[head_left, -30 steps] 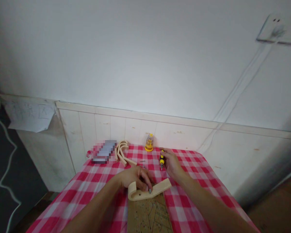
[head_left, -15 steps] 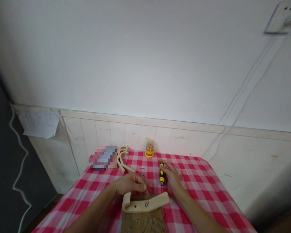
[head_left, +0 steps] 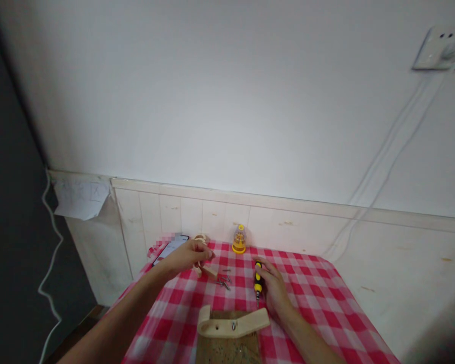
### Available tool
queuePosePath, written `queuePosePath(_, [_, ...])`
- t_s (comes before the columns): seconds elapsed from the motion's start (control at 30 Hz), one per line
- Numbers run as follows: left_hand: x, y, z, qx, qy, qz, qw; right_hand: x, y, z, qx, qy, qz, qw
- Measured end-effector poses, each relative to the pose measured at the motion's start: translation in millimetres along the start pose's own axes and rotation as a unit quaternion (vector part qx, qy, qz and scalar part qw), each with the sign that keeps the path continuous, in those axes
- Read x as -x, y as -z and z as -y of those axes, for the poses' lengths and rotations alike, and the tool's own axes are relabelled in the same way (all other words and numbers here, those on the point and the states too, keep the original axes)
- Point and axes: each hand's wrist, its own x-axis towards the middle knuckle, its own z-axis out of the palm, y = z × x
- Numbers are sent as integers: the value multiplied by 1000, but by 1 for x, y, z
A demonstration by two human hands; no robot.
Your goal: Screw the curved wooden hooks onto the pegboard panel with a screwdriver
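My right hand (head_left: 275, 288) is closed around a black and yellow screwdriver (head_left: 258, 278), its shaft pointing down towards me. Just below that tip lies a pale curved wooden hook (head_left: 246, 324), across a worn wooden board (head_left: 223, 351). One hole in the hook is bare; a screw (head_left: 233, 326) stands in the other. My left hand (head_left: 193, 254) hovers over more wooden hooks (head_left: 209, 273) at the back left, partly covering them. Its fingers are curled together, and whatever they may hold is too small to see. Several loose screws (head_left: 224, 283) lie between my hands.
A yellow bit holder with a clear top (head_left: 239, 241) stands at the table's back edge. Behind my left hand lies a phone (head_left: 170, 250), partly blurred out. The red checked tablecloth (head_left: 307, 293) reaches the panelled wall (head_left: 288, 220), where white cords hang from a socket (head_left: 442, 48).
My left hand has moved from behind the hook on the board to the back left, uncovering the loose screws. My right hand still holds the screwdriver. The view has shifted slightly.
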Motion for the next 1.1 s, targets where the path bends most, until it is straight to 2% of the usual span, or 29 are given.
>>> queuePosePath(0.1, [2, 2, 6, -73, -17, -41, 996, -1, 1, -1, 3, 1, 2, 1000])
queuePosePath(0.2, [5, -15, 9, -143, -56, -77, 985, -2, 1, -2, 9, -1, 4, 1000])
queuePosePath(0.23, [6, -23, 9, -174, -74, -76, 979, -2, 1, -2, 12, -2, 4, 1000])
queuePosePath(0.3, [7, -41, 9, -316, -117, -47, 940, -1, 1, -3, 16, -1, 5, 1000])
queuePosePath(0.4, [7, -59, 10, -428, -128, 5, 895, 0, 1, -2, 21, 2, 5, 1000])
queuePosePath(0.57, [9, -65, 18, -437, -124, 20, 891, -1, 3, -4, 26, -4, 9, 1000])
queuePosePath(0.8, [11, -68, 27, -425, -121, 8, 897, -2, 5, -5, 30, -10, 12, 999])
queuePosePath(1.0, [10, -71, 32, -449, -131, 15, 884, -1, 4, -5, 36, -9, 10, 999])
queuePosePath(1.1, [11, -72, 31, -441, -139, 9, 887, -1, 4, -5, 37, -7, 9, 999])
